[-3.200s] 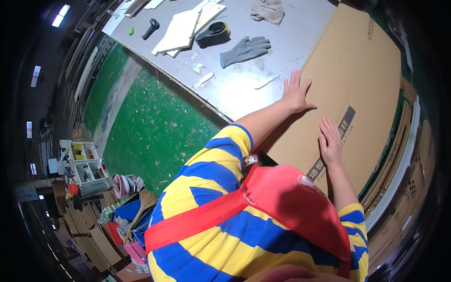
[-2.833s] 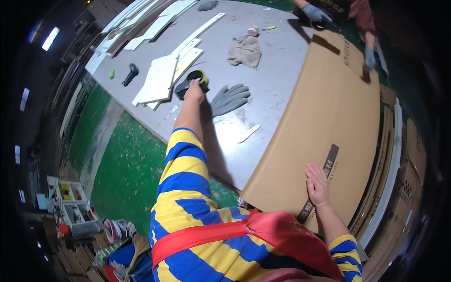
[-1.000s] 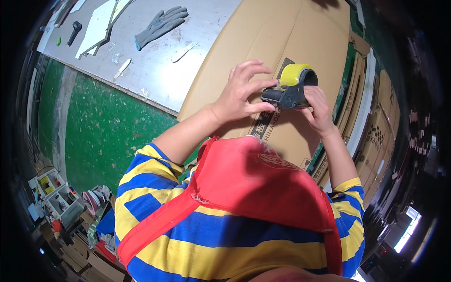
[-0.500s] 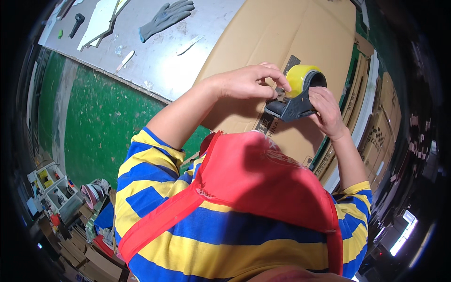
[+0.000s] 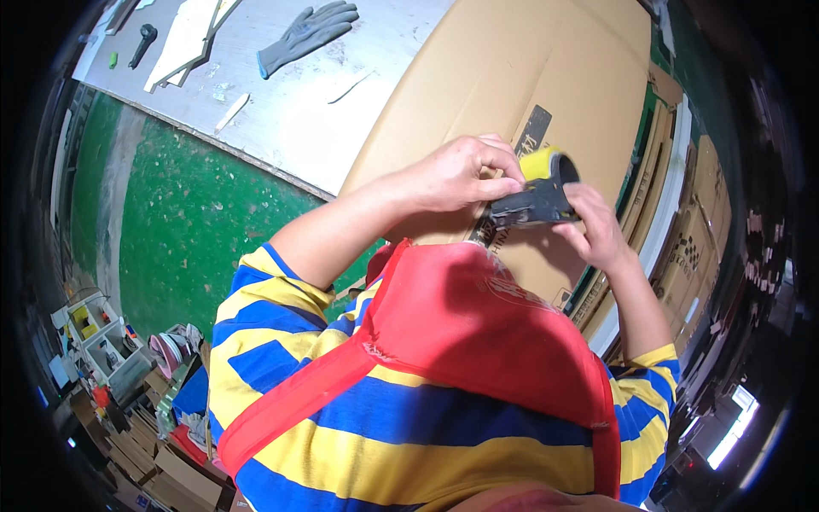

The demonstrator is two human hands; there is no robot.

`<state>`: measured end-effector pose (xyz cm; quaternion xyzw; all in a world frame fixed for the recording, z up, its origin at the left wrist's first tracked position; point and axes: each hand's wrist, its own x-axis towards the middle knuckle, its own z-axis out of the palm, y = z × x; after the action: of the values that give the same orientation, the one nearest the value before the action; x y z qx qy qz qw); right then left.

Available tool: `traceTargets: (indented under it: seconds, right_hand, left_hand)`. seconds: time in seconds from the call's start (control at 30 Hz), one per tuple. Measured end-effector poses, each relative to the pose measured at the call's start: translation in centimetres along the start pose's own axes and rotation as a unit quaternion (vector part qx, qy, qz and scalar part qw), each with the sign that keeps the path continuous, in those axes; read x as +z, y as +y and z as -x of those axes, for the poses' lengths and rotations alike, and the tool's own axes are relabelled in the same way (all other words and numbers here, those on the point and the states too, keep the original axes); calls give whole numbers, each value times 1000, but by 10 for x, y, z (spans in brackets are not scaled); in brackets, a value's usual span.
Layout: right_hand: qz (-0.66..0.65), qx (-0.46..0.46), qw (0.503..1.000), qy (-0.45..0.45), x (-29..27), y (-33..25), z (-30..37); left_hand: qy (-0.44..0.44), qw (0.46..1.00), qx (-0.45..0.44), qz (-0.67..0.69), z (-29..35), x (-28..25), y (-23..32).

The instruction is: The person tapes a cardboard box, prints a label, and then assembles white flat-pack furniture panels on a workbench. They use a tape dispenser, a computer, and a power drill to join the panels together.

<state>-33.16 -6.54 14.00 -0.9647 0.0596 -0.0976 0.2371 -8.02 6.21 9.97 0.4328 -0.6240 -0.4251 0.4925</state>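
A: Where is the tape gun (image 5: 537, 198)?
B: Above the flat carton (image 5: 520, 85), between both hands. Left hand (image 5: 456, 175) pinches at its front; right hand (image 5: 597, 226) grips the handle.
A: Any tape laid?
B: None visible; sealing seems not started.

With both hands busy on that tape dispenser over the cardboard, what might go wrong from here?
The left hand pinches right at the front of the tape dispenser, where such tools usually have a cutting edge, so a fingertip could get nicked. The right hand holds it in the air rather than resting it on the cardboard sheet, so it might slip and drop. The grey glove lies unused on the table, leaving both hands bare.
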Motion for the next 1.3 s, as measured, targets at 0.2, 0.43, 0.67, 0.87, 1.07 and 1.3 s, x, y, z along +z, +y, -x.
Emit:
traceTargets:
  seconds: [0.2,0.43,0.67,0.87,1.07,1.3]
  right_hand:
    - [-412,289,862,-66,-25,-17,4]
    - [-232,403,875,-134,-44,51,-42]
    - [-243,450,849,-135,-49,106,-40]
    - [-213,426,866,-153,-47,127,-18]
    - [-263,392,873,-127,-48,151,15]
    - [-195,405,878,-166,-110,170,112]
  left_hand:
    - [93,910,-223,336,10,9,-4]
    - [290,854,-316,-296,24,-172,-100]
    - [147,826,-377,-393,-7,-151,-160]
    - [178,801,-438,-369,-10,-143,-175]
    - [300,729,-469,-398,-41,-70,-132]
    - [281,698,-447,-483,-22,-85,-178]
